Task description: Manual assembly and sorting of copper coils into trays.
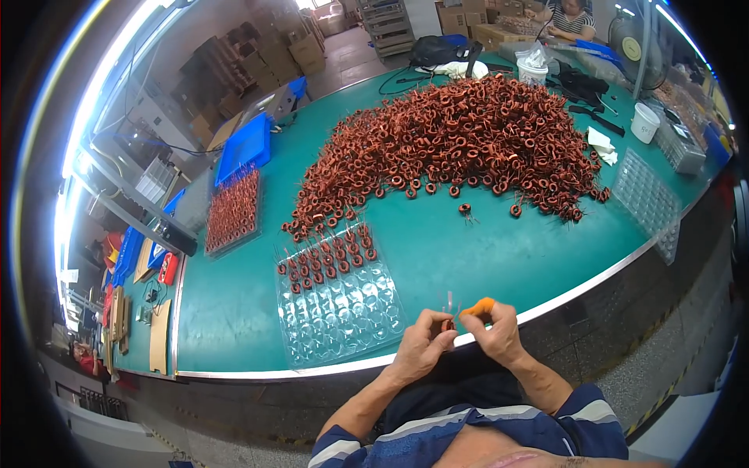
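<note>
The clear plastic tray with round pockets (339, 300) lies on the green worktop (484, 249), left of both hands; the left hand (421, 347) pinches a small copper wire ring (448, 324), grip shut on it; the right hand (493, 331), orange-tipped, touches it, wire ends pointing up.

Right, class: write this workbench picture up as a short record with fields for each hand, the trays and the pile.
left hand: pinches a small copper coil at the table edge
right hand: touches the same coil; an orange cover sits on a fingertip
clear tray: just left of the hands, only its far rows hold coils
coil pile: large heap at mid-table
second tray: far left, full of coils
table: green top
</note>
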The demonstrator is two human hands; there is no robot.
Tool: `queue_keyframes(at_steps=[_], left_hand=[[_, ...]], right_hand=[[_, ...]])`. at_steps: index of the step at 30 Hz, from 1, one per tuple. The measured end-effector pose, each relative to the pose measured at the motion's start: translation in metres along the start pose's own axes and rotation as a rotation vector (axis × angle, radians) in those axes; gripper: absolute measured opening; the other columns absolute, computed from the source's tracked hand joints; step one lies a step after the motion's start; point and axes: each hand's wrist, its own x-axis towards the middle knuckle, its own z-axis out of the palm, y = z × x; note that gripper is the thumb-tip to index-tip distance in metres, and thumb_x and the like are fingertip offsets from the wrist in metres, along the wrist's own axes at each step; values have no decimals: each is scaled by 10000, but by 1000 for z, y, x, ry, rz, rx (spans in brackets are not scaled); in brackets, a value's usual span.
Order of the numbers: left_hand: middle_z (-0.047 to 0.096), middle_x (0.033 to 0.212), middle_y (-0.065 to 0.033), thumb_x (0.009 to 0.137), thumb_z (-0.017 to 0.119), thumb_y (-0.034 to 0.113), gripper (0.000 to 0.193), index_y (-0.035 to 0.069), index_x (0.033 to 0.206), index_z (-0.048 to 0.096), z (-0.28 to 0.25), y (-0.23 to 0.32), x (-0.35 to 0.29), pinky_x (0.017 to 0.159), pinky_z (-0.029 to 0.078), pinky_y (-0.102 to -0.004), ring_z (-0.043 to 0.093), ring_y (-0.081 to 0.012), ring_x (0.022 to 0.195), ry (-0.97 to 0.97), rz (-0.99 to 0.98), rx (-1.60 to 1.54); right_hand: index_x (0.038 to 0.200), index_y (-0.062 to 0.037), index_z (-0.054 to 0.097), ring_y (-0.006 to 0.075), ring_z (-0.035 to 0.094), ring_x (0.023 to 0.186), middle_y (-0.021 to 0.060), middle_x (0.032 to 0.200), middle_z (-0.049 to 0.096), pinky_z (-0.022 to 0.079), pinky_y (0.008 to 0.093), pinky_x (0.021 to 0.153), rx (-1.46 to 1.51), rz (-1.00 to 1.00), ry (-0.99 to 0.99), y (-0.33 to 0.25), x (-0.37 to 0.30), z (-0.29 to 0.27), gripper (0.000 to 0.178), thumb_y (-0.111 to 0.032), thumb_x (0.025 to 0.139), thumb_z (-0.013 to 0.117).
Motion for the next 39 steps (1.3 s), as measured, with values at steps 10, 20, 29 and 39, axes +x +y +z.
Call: queue_keyframes(at_steps=[10, 20, 29, 39], left_hand=[[542, 977, -120, 1011, 454, 161, 298, 36, 1261, 352, 11, 0, -5, 730, 490, -294, 569, -166, 780, -101, 206, -381], [566, 843, -84, 1014, 467, 223, 282, 1, 1186, 443, 15, -15, -10, 685, 485, -261, 577, -147, 725, 21, -3, -363], [547, 839, -79, 1017, 433, 155, 191, 7, 1137, 453, 22, -18, -31, 600, 453, -243, 528, -123, 650, 160, -5, -340], [638, 880, -82, 978, 508, 91, 144, 3, 1087, 544, -155, 23, -67, 600, 475, -233, 588, -101, 673, 710, 187, 230]], right_hand=[[1170, 1, 588, 113, 597, 878, 50, 983, 619, 490, 263, 788, 362, 161, -235, 3, 11, -6, 382, -188, 865, 719], [1103, -3, 605, 119, 610, 871, 60, 1004, 638, 512, 254, 771, 398, 162, -146, 16, -5, 8, 279, -92, 858, 705], [1050, -13, 624, 127, 604, 840, 60, 933, 646, 491, 268, 718, 121, 54, -41, 32, -18, 9, 289, -136, 818, 745], [1035, 7, 659, 166, 586, 739, 86, 879, 604, 481, 288, 695, -529, -126, 198, 37, 22, -31, 190, -113, 890, 635]])
